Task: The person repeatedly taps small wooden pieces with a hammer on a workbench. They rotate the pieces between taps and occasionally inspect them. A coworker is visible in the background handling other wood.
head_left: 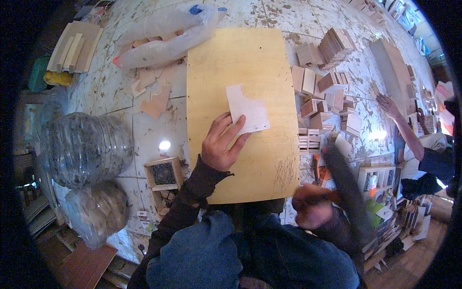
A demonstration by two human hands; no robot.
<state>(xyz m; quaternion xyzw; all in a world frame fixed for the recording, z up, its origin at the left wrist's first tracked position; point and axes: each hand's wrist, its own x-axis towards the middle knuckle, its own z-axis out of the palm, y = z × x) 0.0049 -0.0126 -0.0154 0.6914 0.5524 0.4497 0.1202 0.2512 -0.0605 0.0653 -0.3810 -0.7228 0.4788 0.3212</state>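
My left hand [224, 142] holds a flat pale wooden piece [250, 113] between thumb and fingers. The piece has a curved notch in its upper edge and small dark marks along the lower edge. It rests on or just above a yellowish wooden board [231, 62] in front of my legs. Past the board's near right corner, my right hand [315, 207] is smeared by motion, its fingers curled. A long dark bar [344, 178], also blurred, slants beside it and appears to be in its grip. What kind of tool the bar is I cannot make out.
Stacks of small wooden pieces [332, 82] line the board's right side, near an orange-handled tool [317, 168]. Notched offcuts [156, 98], a clear plastic bag [168, 48] and large wrapped bundles [86, 149] lie left. Another person's hand [387, 106] reaches in at right.
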